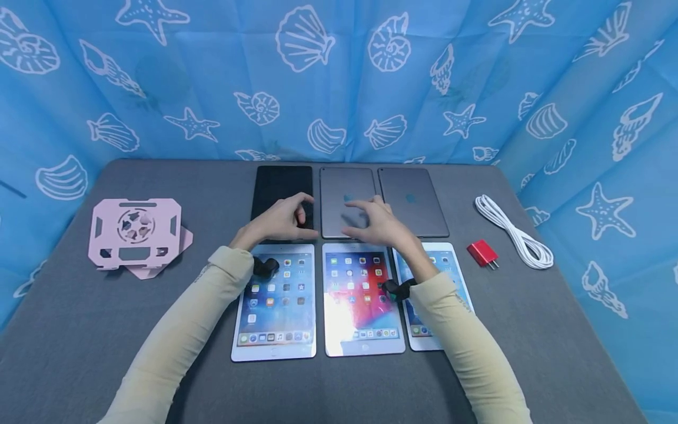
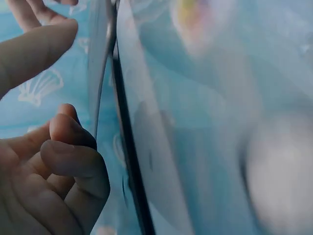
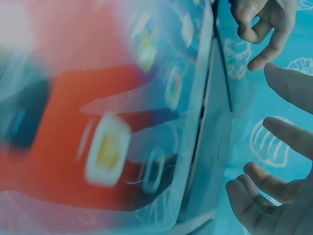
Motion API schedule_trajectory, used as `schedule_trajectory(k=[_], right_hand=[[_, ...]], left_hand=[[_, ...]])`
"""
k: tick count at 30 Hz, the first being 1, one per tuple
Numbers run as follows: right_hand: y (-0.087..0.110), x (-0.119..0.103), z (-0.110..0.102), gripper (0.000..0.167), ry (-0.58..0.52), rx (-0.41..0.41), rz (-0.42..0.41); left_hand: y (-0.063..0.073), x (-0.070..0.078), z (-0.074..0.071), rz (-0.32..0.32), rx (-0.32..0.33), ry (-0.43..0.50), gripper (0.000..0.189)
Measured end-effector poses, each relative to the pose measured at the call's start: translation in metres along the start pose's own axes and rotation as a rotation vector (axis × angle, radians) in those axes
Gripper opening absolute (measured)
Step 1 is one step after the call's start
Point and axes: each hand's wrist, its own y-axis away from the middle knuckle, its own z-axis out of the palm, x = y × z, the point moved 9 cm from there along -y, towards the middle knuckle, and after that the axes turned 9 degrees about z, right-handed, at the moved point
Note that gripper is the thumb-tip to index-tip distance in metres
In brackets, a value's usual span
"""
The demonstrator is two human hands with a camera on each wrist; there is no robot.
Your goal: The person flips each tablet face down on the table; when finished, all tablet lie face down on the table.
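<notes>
Two rows of tablets lie on a grey cloth. At the back are a black tablet [image 1: 282, 179], a grey tablet [image 1: 339, 182] and another grey one [image 1: 415, 200], both grey backs facing up. In front of them, three white tablets [image 1: 273, 352], [image 1: 365, 348], [image 1: 459, 277] have lit home screens. My left hand [image 1: 281, 219] is over the black tablet, thumb and index finger spread and the other fingers bent, holding nothing. Over the middle grey tablet, my right hand [image 1: 376, 222] has its thumb and index finger apart, also without any object. The right forearm partly hides the right white tablet.
A pink folding stand [image 1: 135, 250] with cut-outs lies at the left. On the right are a red plug adapter [image 1: 481, 252] and a coiled white cable [image 1: 511, 231]. A blue curtain [image 1: 212, 70] with shell prints hangs behind the table and along its sides.
</notes>
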Motion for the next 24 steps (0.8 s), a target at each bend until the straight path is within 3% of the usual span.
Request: schedule_trajectory(k=[11,24], right_hand=[[-0.003,-0.028,0.009,0.071,-0.079,-0.013,-0.061],[-0.012,-0.05,0.024,0.078,-0.118,-0.036,-0.091]], left_hand=[[0.038,-0.033,-0.037,-0.065,0.099,-0.039,0.075],[0.065,-0.059,-0.056,-0.137,0.086,-0.066,0.084]])
